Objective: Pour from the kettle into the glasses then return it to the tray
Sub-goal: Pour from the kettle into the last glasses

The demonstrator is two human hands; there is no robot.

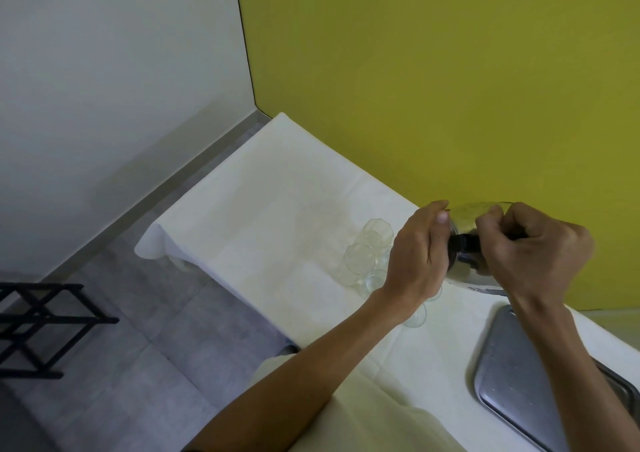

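Both hands hold the kettle [465, 240] (right grip [535, 254] on its handle, left [417, 254] steadying) above glasses [360, 261]; tray [512, 375] at five o'clock.

Black rack [41, 327], white tablecloth [277, 188]

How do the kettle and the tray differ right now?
The kettle is held up by both hands, left hand at its side and right hand on its handle; the tray lies flat on the table, with nothing on the part in view. The kettle is rounded, the tray shallow and rectangular. Both are shiny metal.
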